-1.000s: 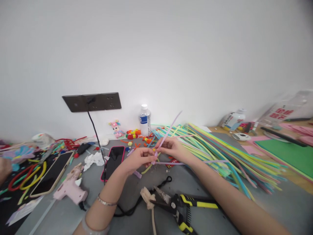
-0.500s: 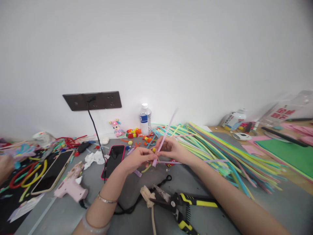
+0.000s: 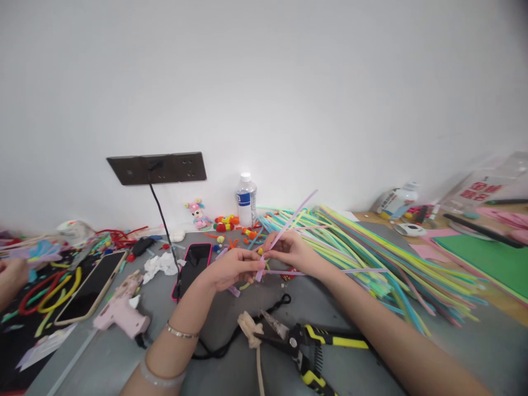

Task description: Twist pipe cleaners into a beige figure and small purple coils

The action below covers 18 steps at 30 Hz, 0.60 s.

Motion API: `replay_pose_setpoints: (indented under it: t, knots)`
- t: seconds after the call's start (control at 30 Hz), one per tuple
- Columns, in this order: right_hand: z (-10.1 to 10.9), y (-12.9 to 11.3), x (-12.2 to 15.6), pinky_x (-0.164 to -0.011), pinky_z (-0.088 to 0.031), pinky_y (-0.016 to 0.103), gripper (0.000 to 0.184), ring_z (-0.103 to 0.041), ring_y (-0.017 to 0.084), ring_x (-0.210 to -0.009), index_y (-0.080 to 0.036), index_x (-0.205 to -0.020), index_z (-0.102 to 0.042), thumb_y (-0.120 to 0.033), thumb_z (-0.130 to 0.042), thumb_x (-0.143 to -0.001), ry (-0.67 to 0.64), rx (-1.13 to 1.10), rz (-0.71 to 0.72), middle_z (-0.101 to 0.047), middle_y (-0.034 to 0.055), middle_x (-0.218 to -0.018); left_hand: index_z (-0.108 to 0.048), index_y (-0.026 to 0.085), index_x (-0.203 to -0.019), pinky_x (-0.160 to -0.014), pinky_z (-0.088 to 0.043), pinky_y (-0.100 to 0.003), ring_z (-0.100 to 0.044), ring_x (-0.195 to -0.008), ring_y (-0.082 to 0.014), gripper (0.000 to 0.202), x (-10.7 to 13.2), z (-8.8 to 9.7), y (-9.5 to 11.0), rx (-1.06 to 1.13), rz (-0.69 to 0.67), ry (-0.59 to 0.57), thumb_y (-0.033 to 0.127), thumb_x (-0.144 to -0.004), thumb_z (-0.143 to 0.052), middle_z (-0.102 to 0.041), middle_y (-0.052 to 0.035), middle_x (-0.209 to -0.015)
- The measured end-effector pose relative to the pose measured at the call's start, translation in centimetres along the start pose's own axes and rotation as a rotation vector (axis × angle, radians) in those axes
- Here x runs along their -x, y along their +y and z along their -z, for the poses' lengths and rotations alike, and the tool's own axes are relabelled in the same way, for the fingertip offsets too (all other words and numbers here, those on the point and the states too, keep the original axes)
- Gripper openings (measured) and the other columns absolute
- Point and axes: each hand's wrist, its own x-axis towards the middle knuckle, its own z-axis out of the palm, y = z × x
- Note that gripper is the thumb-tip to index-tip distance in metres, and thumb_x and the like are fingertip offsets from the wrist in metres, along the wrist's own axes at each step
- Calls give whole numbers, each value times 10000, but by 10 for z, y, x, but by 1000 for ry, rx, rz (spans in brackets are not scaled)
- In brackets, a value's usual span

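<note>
Lilac pipe cleaners are pinched between my two hands above the grey table. One long end slants up to the right; another stretches level to the right beneath my right wrist. My left hand is closed, thumb and fingertips on the short lower end. Close beside it, my right hand pinches the strand where it bends. A small yellow bit shows between the fingertips; whether it is held I cannot tell. Below my hands lie black-and-yellow pliers, their jaws by a beige knotted cord.
Bundled pastel pipe cleaners spread to the right. On the left lie a pink glue gun, a pink-edged phone and a larger phone. A bottle stands by the wall. Another person's hand is at far left.
The upper end of the lilac pipe cleaner has tipped further to the right. My hands stay almost in place, still pinching. The co-worker's hand at far left has shifted slightly.
</note>
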Motion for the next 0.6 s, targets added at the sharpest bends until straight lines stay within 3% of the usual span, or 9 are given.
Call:
replay_pose_setpoints:
  t: [0.23, 0.43, 0.6]
  knots:
    - [0, -7, 0, -686, -533, 294, 270, -653, 166, -716, -175, -819, -670, -424, -768, -782, 55, 110, 16, -686, 32, -775, -689, 115, -705, -510, -458, -158, -607, -554, -72, 351, -2, 0, -1, 117, -28, 44, 353, -580, -914, -667, -7, -638]
    - [1, -11, -1, -713, -545, 329, 241, -681, 198, -760, -178, -768, -711, -412, -762, -795, 70, 208, 114, -726, 71, -808, -694, 116, -724, -560, -517, -148, -625, -541, -62, 381, -5, 2, -3, 198, -54, 100, 338, -535, -940, -683, 5, -626]
    - [0, -6, -2, -737, -551, 334, 219, -677, 192, -787, -189, -744, -721, -396, -768, -799, 49, 172, 183, -712, 71, -849, -680, 120, -746, -588, -538, -134, -660, -592, -65, 341, -8, 3, -5, 282, -124, 161, 293, -583, -925, -705, 10, -670]
